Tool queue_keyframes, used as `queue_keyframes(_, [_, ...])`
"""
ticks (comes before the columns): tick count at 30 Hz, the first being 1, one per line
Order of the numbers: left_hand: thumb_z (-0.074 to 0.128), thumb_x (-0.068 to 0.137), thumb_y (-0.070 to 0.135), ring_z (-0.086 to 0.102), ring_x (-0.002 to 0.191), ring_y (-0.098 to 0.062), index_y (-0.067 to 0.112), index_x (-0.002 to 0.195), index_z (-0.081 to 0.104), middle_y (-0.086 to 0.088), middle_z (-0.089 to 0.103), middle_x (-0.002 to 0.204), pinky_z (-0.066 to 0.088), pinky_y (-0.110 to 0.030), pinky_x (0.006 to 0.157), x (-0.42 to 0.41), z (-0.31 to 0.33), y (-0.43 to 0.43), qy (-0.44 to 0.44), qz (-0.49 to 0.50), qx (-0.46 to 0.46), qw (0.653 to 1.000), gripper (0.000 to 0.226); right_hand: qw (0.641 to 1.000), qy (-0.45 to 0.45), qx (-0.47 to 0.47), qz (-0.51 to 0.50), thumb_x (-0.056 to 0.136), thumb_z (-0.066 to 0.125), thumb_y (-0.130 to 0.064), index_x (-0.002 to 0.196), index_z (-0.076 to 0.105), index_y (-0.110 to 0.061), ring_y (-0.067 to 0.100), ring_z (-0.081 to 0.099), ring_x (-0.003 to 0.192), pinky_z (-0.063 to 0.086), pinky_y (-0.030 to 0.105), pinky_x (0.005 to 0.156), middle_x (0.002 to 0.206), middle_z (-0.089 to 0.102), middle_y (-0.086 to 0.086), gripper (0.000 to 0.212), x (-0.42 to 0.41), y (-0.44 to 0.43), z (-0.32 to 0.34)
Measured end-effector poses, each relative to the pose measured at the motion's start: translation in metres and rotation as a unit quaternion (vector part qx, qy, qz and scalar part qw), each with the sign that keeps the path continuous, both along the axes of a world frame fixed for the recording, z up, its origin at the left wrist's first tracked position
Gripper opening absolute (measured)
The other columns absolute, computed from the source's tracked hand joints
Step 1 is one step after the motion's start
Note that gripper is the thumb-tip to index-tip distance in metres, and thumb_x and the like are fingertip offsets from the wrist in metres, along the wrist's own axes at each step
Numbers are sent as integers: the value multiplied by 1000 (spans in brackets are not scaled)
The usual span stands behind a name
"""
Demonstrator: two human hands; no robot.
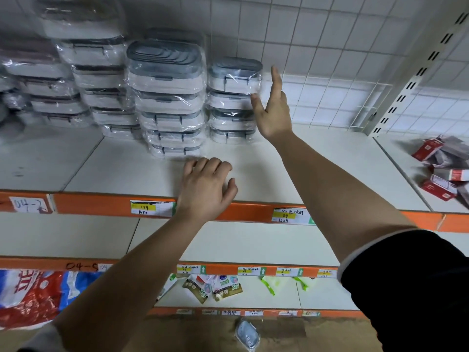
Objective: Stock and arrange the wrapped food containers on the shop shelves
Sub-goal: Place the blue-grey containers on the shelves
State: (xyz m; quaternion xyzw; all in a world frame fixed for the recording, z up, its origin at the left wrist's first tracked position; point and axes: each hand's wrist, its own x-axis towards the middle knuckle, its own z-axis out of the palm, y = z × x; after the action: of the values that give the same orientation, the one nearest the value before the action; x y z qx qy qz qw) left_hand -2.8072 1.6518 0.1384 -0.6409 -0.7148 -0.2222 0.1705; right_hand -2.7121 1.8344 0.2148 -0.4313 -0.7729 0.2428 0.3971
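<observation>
Wrapped food containers: all on the top shelf (317, 161), pushed back toward the tiled wall (330, 34).
- Small grey-lidded stack (232, 115): four high, rightmost, each in clear film.
- Large grey-lidded stack (167, 97): five high, just beside it on the left, standing slightly further forward.
- Dark-lidded stacks (96, 82): further left, blurred and leaning a little.

Right grip (272, 107): spread, fingers straight and pointing up, palm turned toward the small stack. The thumb tip sits at the lower right corner of that stack's top container (234, 74); I cannot tell whether it presses the film. It holds nothing.

Left grip (206, 186): loosely curled, fingertips down on the shelf near its front edge, just in front of the large stack, not touching it. It holds nothing.

Surroundings:
- Orange edge strip (248, 212) carries handwritten price labels (151, 208).
- Red boxes (439, 168) lie scattered on the neighbouring shelf bay, right.
- Lower shelf: gold sachets (213, 288); red-and-blue bags (30, 293) at left.
- One loose grey-lidded container (247, 334) lies on cardboard at the bottom.
</observation>
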Motion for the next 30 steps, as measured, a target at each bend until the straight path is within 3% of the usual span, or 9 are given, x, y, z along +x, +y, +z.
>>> queue_keyframes(4, [40,88,39,57,93,-28,17,102,67,-2,65,98,38,-42,88,2,7,-3,0,2,-29,1000,38,999,-22,-17,-21,101,46,-32,150,27,-13,32,41,133,35,45,108,147,41,13,56,35,-14,-8])
queue_keyframes(10, [38,91,38,55,101,-31,16,112,65,-5,63,107,36,-43,88,26,8,-20,19,6,-28,999,40,996,-84,16,-25,99,49,-28,136,48,-10,31,47,125,40,35,98,133,52,13,41,114,-47,-31])
queue_keyframes(15, [46,92,33,55,96,-29,14,108,64,-7,60,103,37,-42,83,76,-5,-45,4,-16,15,1000,30,998,-30,52,-15,93,57,-18,117,61,-10,24,57,99,44,30,84,107,61,9,26,174,-88,-47])
queue_keyframes(20, [44,91,31,56,92,-33,9,104,65,-11,61,101,39,-41,78,126,-41,-74,-11,-40,-5,999,33,998,14,66,-3,87,56,-16,99,60,-14,11,51,74,39,16,66,81,57,-1,13,227,-141,-81])
queue_keyframes(22, [42,91,32,57,94,-34,8,108,66,-12,62,104,39,-40,78,139,-59,-82,-36,-39,-35,998,38,998,29,64,-2,88,56,-15,93,59,-17,11,50,70,37,18,63,77,56,-2,6,240,-158,-102])
queue_keyframes(26, [39,90,34,58,97,-33,9,110,66,-10,63,108,39,-40,82,150,-100,-85,-92,-24,-100,990,42,1000,-5,11,2,89,56,-19,98,63,-11,21,57,80,47,34,65,86,62,3,14,260,-174,-155])
queue_keyframes(30, [45,90,31,60,106,-33,7,118,65,-10,63,119,40,-41,90,147,-149,-71,-108,-22,-169,979,41,995,-87,-40,2,92,60,-12,109,66,-6,27,57,105,50,41,83,108,65,7,20,270,-162,-212])
